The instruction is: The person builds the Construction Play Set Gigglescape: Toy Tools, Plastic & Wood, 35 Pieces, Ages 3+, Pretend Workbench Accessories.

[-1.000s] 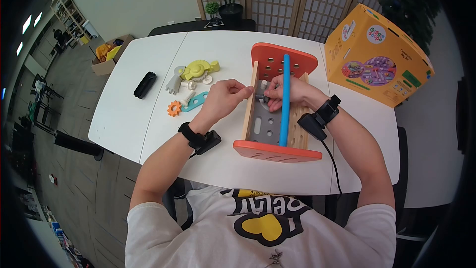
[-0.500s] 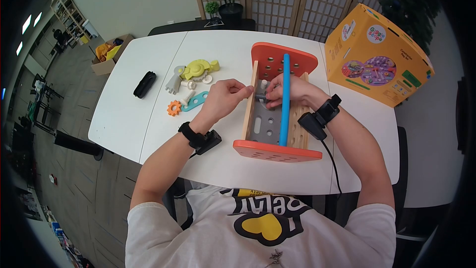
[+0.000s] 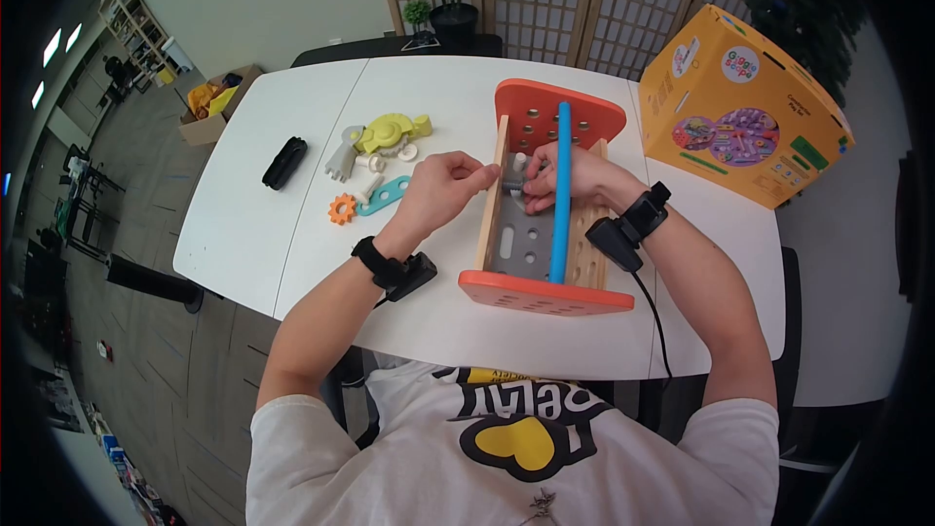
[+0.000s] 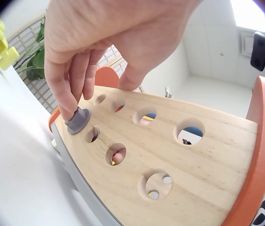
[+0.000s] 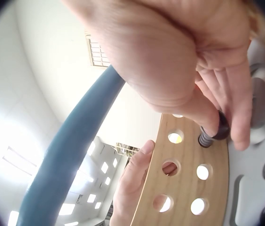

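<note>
A toy workbench with orange end panels [image 3: 545,294], a blue bar [image 3: 562,205] and wooden sides stands on the table. My left hand [image 3: 443,193] is at its left wooden side panel [image 4: 198,165]. In the left wrist view its fingertips hold the grey head of a bolt [image 4: 78,121] against the outer face, and the thumb rests on the panel's top edge. Inside the frame, under the blue bar, my right hand [image 3: 575,180] pinches a dark round nut [image 5: 223,126] between thumb and fingers. The bolt's threaded shank [image 5: 205,139] shows between nut and panel.
Left of the workbench lie a yellow-green toy piece [image 3: 390,134], a teal strip with holes [image 3: 384,197], an orange gear [image 3: 342,208] and pale screws. A black case [image 3: 284,164] lies farther left. A large yellow box [image 3: 745,107] stands at the back right.
My right fingers have shifted their grip around the nut at the bolt, with the wrist nearly in place. The left hand and the workbench have hardly moved.
</note>
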### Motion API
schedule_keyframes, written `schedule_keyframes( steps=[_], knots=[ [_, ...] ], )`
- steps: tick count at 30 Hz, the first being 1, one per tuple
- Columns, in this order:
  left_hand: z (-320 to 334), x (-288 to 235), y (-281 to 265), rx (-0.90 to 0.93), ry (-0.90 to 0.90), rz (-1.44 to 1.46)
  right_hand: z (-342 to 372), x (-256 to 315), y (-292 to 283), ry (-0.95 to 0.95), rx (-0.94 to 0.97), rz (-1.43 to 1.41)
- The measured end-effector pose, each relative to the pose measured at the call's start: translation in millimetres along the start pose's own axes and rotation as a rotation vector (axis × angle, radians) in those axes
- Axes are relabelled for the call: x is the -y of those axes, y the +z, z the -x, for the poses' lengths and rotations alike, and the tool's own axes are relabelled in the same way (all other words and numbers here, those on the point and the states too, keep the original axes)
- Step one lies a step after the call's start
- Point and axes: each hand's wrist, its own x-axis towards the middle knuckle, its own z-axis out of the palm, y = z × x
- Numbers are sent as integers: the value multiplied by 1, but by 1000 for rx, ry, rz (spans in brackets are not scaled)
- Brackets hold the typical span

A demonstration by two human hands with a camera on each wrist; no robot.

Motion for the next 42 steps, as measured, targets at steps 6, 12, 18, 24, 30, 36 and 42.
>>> schedule_keyframes(
  steps=[6,12,18,24,30,36,42],
  knots=[
    [-5,15,6,-62,35,17,2,4,1,3,-8,37],
    [-3,13,6,-107,38,-10,10,19,9,41,9,33],
    [-5,17,11,-156,67,-14,12,23,14,49,-63,84],
    [-11,16,11,-119,69,-18,11,22,17,61,-60,133],
    [-12,13,15,-162,61,-65,13,23,16,61,-39,132],
    [-8,10,8,-101,60,-44,7,13,8,50,4,64],
    [-5,7,4,-84,14,-52,2,12,4,77,2,75]
  ],
)
